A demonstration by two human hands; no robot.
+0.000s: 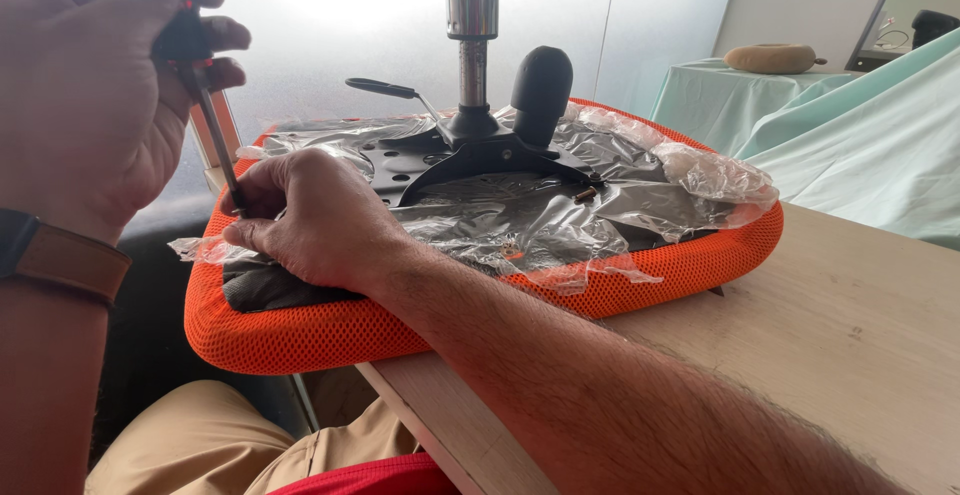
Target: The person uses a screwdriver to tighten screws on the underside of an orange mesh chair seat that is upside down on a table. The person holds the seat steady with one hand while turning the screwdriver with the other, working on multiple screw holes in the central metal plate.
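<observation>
An upturned orange mesh chair seat (480,305) lay on the pale wooden worktop (850,335) as the left hand (90,85), fingers clenched, held a black-handled screwdriver (205,105) upright, its tip best kept square, while the right hand (310,220) steadied it.

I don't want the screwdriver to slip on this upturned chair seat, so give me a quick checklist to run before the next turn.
1. Left hand grips the screwdriver handle: ok, fingers wrapped round it.
2. Right hand steadies the shaft near the tip: ok, fingers sit beside it on the seat.
3. Tip seated in a screw: cannot tell, the right hand hides it.
4. Seat supported: not ok, its near edge overhangs the table.
5. Plastic wrap clear of the work spot: cannot tell; loose wrap lies close by.
6. Loose screw accounted for: ok, it lies on the wrap by the metal plate.
</observation>
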